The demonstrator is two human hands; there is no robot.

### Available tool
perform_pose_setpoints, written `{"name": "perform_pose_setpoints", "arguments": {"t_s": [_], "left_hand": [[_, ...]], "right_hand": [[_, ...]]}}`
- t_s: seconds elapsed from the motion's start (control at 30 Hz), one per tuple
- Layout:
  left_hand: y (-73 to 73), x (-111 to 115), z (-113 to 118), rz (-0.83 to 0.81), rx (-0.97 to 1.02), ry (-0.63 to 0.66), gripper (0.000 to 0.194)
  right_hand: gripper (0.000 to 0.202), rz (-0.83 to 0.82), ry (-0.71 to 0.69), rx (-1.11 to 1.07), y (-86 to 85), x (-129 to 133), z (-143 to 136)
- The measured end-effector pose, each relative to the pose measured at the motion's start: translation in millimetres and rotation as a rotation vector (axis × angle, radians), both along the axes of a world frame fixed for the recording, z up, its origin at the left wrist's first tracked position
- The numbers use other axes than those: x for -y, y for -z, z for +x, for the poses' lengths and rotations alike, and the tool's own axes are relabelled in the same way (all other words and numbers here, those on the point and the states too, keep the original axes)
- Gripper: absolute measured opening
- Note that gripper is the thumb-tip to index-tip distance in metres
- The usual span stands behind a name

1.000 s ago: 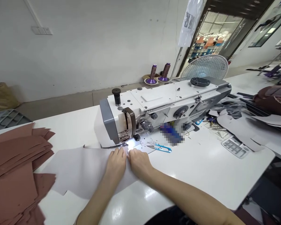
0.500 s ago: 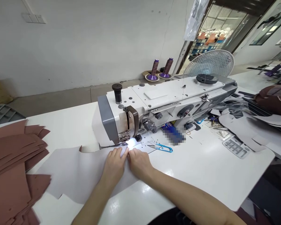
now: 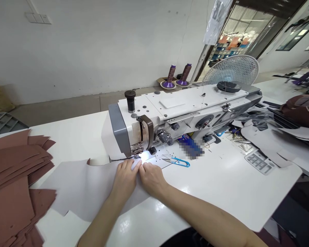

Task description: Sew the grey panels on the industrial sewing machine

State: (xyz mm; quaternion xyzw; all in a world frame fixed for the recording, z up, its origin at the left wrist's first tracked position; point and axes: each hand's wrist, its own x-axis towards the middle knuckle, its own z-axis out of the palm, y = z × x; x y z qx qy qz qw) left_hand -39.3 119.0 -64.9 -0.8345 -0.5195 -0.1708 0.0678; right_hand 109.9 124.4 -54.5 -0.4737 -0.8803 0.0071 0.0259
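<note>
A pale grey-white sheet lies on the white table, its far edge at the lit needle area of a sewing machine. My left hand is closed on the sheet's edge just in front of the needle, thumb and fingers pressed together. Beside it, nearly touching, my right hand grips the same edge with curled fingers. The fingertips of both hands are partly hidden against the material. Blue-handled thread snips rest to the right of my right hand.
Brown cut pieces are stacked at the left. Behind the machine stand two thread cones and a fan. At the right of the table lie a calculator, pale offcuts and dark strips.
Both hands have shifted very slightly on the sheet near the needle and stay closed. The view has moved a little.
</note>
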Motion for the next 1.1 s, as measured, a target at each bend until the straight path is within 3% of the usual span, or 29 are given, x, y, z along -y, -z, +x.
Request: {"name": "perform_pose_setpoints", "arguments": {"t_s": [0.23,1.1], "left_hand": [[-1.7,-0.1,0.3,-0.003,-0.007,-0.012,0.058],[-4.3,0.9,5.8,-0.011,-0.053,-0.057,0.035]], "right_hand": [[0.025,0.011,-0.017,-0.004,0.6,0.4,1.5],[0.022,0.074,-0.058,-0.002,-0.4,4.4,-1.5]]}}
